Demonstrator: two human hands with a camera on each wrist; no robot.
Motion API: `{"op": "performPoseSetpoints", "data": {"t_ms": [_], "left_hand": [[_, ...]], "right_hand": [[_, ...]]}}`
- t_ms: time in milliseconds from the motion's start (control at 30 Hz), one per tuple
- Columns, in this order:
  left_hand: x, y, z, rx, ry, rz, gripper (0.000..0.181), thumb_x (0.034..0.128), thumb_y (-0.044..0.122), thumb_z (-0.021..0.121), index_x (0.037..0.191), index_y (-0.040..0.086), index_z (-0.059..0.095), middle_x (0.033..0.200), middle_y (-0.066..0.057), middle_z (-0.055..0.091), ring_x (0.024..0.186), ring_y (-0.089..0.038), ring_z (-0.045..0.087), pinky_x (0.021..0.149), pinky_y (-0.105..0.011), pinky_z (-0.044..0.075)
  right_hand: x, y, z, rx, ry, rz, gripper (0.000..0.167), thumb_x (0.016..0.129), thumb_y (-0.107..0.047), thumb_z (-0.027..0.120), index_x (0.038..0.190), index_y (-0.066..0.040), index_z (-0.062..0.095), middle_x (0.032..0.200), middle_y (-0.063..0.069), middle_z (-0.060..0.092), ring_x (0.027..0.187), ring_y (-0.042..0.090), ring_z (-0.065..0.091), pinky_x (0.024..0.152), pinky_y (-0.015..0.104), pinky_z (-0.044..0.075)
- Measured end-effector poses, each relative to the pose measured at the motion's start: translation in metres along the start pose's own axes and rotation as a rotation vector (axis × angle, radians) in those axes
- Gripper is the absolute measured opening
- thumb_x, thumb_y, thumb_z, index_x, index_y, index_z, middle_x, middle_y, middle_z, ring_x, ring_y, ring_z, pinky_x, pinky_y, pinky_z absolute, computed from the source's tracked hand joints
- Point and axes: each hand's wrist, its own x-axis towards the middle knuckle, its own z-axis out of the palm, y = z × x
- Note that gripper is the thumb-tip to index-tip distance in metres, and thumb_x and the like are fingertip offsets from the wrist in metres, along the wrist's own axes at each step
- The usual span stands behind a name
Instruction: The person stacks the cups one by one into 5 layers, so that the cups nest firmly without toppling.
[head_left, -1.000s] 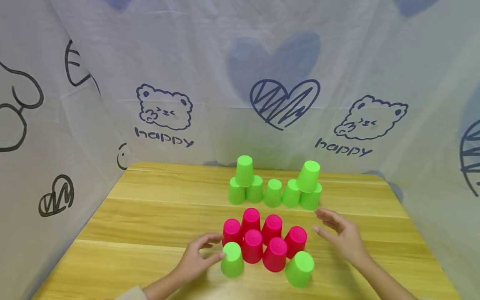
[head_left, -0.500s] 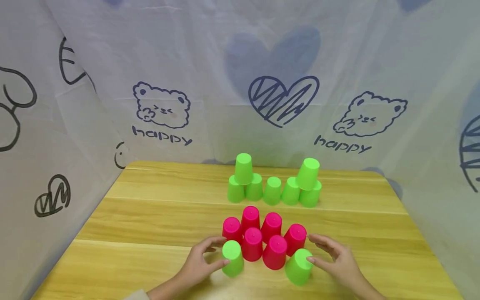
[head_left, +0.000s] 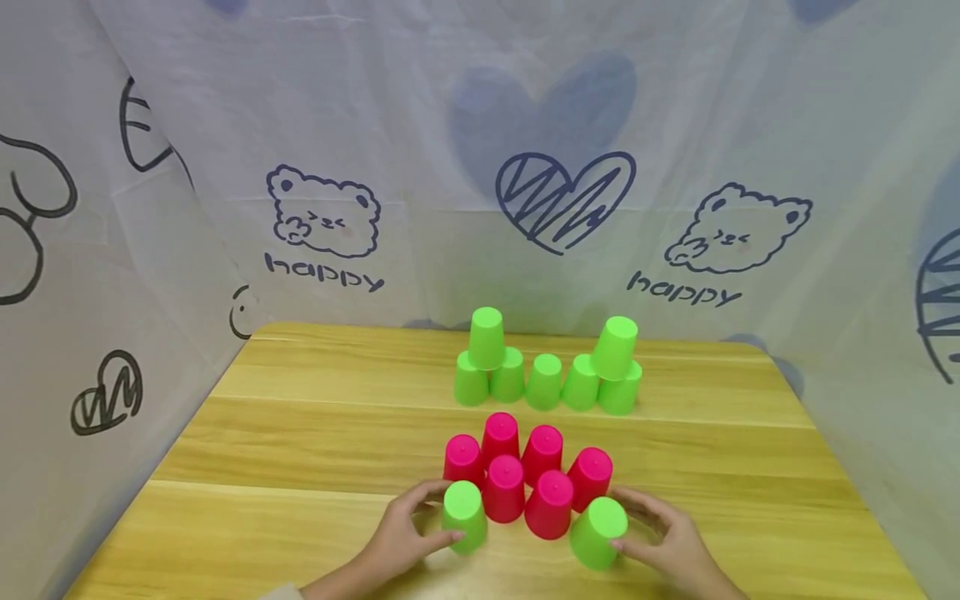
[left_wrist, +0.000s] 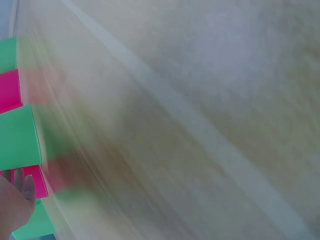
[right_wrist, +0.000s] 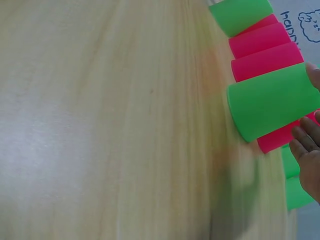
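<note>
Two hands work at the near edge of the cluster, both parted rather than clenched; the left hand (head_left: 396, 540) curves around the left near green cup (head_left: 462, 510), thumb lying across its near side and fingers reaching behind it, with a gap visible between palm and cup; the right hand (head_left: 677, 546) does likewise at the right near green cup (head_left: 598, 533), its thumb at the lower side and its fingers extended beyond; how firmly either thumb presses, I cannot tell.

Both near green cups stand upside down on the wooden table (head_left: 300, 450), just in front of six inverted red cups (head_left: 504, 492); farther back, five green cups (head_left: 543, 385) stand in a row, with one upper green cup (head_left: 487, 337) bridging the left pair and another upper cup (head_left: 616, 346) bridging the right pair.

Compared with one second ago, the right hand has come from beside the far row to its near cup; the left thumb sits lower on its cup, and the right thumb is lower than half a second ago; the cups keep their arrangement.
</note>
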Motion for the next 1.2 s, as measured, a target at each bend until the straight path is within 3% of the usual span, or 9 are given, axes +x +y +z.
{"op": "performPoseSetpoints", "data": {"t_ms": [167, 367, 533, 700, 800, 1033, 1200], "left_hand": [[-0.001, 0.001, 0.002, 0.01, -0.004, -0.009, 0.054, 0.0719, 0.024, 0.079, 0.118, 0.005, 0.057, 0.113, -0.009, 0.065, 0.098, -0.008, 0.059, 0.083, -0.033, 0.054], [-0.002, 0.002, 0.003, -0.004, 0.003, -0.008, 0.056, 0.0712, 0.025, 0.079, 0.119, 0.006, 0.057, 0.114, -0.008, 0.064, 0.099, -0.009, 0.059, 0.084, -0.033, 0.054], [-0.002, 0.002, 0.005, 0.003, 0.007, -0.007, 0.057, 0.071, 0.026, 0.079, 0.119, 0.006, 0.056, 0.114, -0.008, 0.064, 0.1, -0.011, 0.059, 0.084, -0.032, 0.053], [-0.002, 0.003, 0.005, 0.012, 0.005, -0.014, 0.055, 0.0713, 0.026, 0.079, 0.118, 0.007, 0.057, 0.113, -0.006, 0.065, 0.1, -0.012, 0.059, 0.084, -0.032, 0.053], [-0.001, 0.003, 0.005, 0.014, 0.007, -0.007, 0.054, 0.0715, 0.025, 0.079, 0.117, 0.007, 0.057, 0.113, -0.006, 0.065, 0.099, -0.011, 0.059, 0.084, -0.032, 0.054], [-0.001, 0.006, 0.002, 0.031, 0.016, 0.024, 0.053, 0.0711, 0.024, 0.079, 0.116, 0.006, 0.058, 0.111, -0.007, 0.066, 0.097, -0.01, 0.06, 0.082, -0.032, 0.055], [0.001, 0.01, -0.003, 0.038, 0.003, 0.004, 0.054, 0.0712, 0.025, 0.079, 0.117, 0.006, 0.057, 0.112, -0.008, 0.065, 0.097, -0.014, 0.061, 0.082, -0.034, 0.055]], "right_hand": [[-0.002, 0.005, 0.003, -0.042, 0.008, 0.02, 0.054, 0.071, -0.003, 0.077, 0.119, 0.008, 0.055, 0.114, -0.024, 0.057, 0.103, -0.012, 0.053, 0.087, 0.011, 0.047], [-0.002, 0.009, 0.007, -0.063, -0.007, 0.118, 0.054, 0.07, -0.009, 0.078, 0.118, 0.003, 0.057, 0.112, -0.027, 0.056, 0.103, -0.014, 0.051, 0.088, 0.01, 0.045], [-0.004, 0.012, 0.01, -0.043, -0.015, 0.073, 0.054, 0.07, -0.006, 0.078, 0.117, 0.007, 0.056, 0.111, -0.028, 0.055, 0.104, -0.015, 0.05, 0.088, 0.006, 0.043], [-0.003, 0.012, 0.01, -0.037, -0.027, 0.105, 0.055, 0.07, -0.008, 0.078, 0.118, 0.005, 0.056, 0.111, -0.028, 0.055, 0.104, -0.015, 0.049, 0.089, 0.006, 0.042], [-0.003, 0.011, 0.009, -0.05, -0.037, 0.113, 0.054, 0.071, -0.009, 0.078, 0.119, 0.004, 0.056, 0.113, -0.022, 0.058, 0.104, -0.016, 0.048, 0.089, 0.006, 0.042], [-0.001, 0.004, 0.004, -0.11, -0.034, 0.147, 0.055, 0.071, -0.013, 0.079, 0.118, 0.002, 0.057, 0.116, 0.007, 0.063, 0.103, -0.015, 0.049, 0.089, 0.009, 0.044], [0.0, -0.003, 0.0, -0.129, -0.024, 0.109, 0.054, 0.07, -0.011, 0.079, 0.117, 0.002, 0.057, 0.113, -0.009, 0.063, 0.102, -0.014, 0.051, 0.087, 0.01, 0.046]]}}
